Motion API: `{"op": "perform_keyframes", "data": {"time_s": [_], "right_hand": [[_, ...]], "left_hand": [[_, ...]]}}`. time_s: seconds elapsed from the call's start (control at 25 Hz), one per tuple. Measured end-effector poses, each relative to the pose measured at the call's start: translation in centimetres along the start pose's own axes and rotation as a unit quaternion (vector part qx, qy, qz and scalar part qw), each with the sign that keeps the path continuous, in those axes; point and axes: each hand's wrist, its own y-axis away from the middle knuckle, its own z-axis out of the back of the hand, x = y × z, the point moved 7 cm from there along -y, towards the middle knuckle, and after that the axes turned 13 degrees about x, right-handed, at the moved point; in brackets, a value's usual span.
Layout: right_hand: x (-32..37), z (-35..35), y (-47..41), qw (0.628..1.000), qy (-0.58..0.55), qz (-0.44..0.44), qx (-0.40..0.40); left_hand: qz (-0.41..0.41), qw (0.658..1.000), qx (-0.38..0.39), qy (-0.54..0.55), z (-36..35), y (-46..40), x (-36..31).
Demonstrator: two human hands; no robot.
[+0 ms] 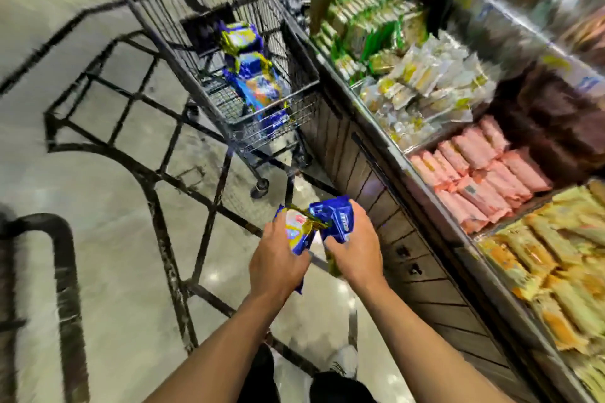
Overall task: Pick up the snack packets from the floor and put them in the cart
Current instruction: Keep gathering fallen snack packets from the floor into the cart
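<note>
Fingers of the left hand (275,258), low in the middle of the frame, curl tight around a blue and yellow snack packet (296,229), gripping it from the left side with the packet's lower end poking out below the palm. Just to its right, the right hand (357,250) wraps its fingers around a second blue packet (337,219), whose top rises above the knuckles. The two packets touch each other between the hands, held up off the floor (108,239), which is pale with dark curved and crossed lines.

Higher up, at the upper middle of the frame, stands the wire cart (229,52), and several more blue and yellow packets in the cart (252,75) lie piled in its basket. Right of the cart, a long display shelf (386,154) runs diagonally down the right side, stocked with green, pale yellow, pink and orange wrapped goods. The view is blurred, so print on the packets cannot be read.
</note>
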Motion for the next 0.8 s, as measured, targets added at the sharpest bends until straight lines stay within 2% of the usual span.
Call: {"op": "perform_keyframes", "data": {"time_s": [0.28, 0.56, 0.8], "right_hand": [[11.7, -7.7, -3.4, 0.998, 0.035, 0.042, 0.032], [23.2, -13.7, -8.5, 0.996, 0.032, 0.083, 0.003], [28.0, -17.1, -16.3, 0.997, 0.033, 0.075, 0.006]], "left_hand": [[0.007, 0.998, -0.05, 0.041, 13.1, -1.6, 5.8], [-0.014, 0.994, -0.089, 0.054, 26.2, -7.5, 10.2], [-0.011, 0.994, -0.105, 0.041, 32.8, -14.1, 11.4]]}}
